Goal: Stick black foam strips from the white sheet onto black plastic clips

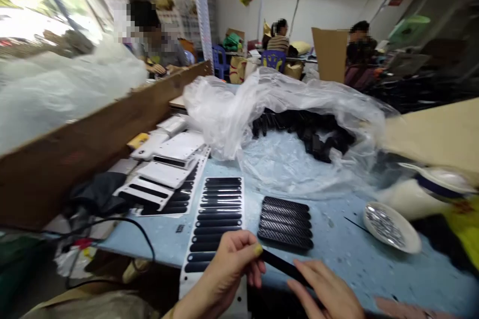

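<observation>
In the head view, the left hand (237,259) pinches one end of a black strip (282,265), with its thumb and finger pressed together on it. The right hand (333,291) holds the other end between its thumb and fingers. The strip slants down from the left hand to the right hand, near the front edge of the blue table (337,224).

Just past the strip is a neat stack (286,224) of black bars with a bumpy pattern. To the left of the stack lies a white sheet (189,281) with rows of shiny black shapes (215,232) on it. The left hand is over its edge. Farther left, white cards (168,174) sit in a messy pile.

Behind the stack is a big clear bag (228,114), with black parts (322,134) inside. On the right, a white bowl (412,241) holds little silver bits (385,224). Past a brown board (93,144), a person (160,45) sits on the left.
</observation>
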